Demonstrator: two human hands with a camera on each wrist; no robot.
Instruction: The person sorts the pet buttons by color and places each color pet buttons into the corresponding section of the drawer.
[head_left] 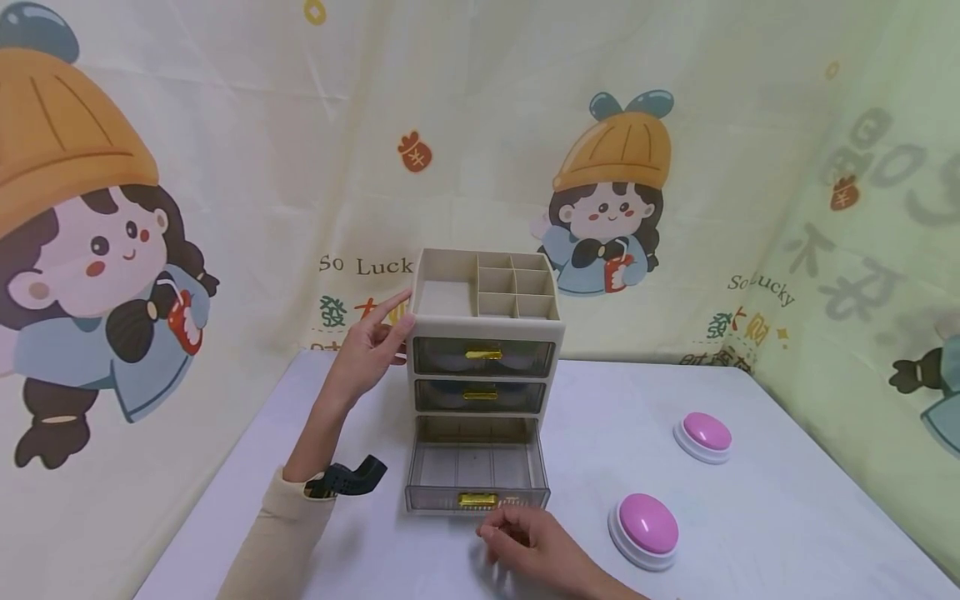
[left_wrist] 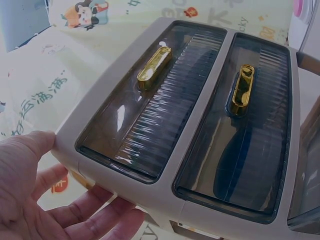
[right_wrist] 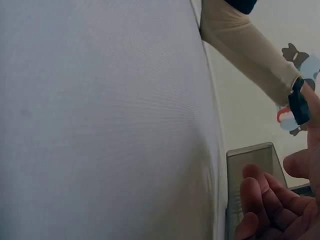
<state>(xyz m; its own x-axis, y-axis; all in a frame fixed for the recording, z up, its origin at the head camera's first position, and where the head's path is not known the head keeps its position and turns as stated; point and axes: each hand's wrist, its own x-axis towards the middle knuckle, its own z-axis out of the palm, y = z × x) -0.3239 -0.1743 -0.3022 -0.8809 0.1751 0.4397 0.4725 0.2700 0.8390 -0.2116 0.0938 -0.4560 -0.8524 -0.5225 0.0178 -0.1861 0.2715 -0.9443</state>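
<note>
A beige desktop drawer organizer (head_left: 486, 329) stands on the table, its upper two drawers closed and its bottom drawer (head_left: 435, 500) pulled out. Inside that drawer only its bare floor shows. My left hand (head_left: 363, 354) rests against the organizer's left side near the top. In the left wrist view, the left thumb touches the front corner and the other fingers reach along the side wall. Just in front of the bottom drawer's gold handle (head_left: 477, 500), my right hand (head_left: 536, 546) hovers with loosely bent fingers. The right wrist view shows nothing held in the right hand (right_wrist: 280, 205).
Two pink push buttons with white bases, a nearer one (head_left: 648, 523) and a farther one (head_left: 707, 432), sit to the right on the white table (head_left: 360, 550). A printed cloth (head_left: 480, 192) hangs behind. Divided compartments (head_left: 517, 283) form the organizer's top.
</note>
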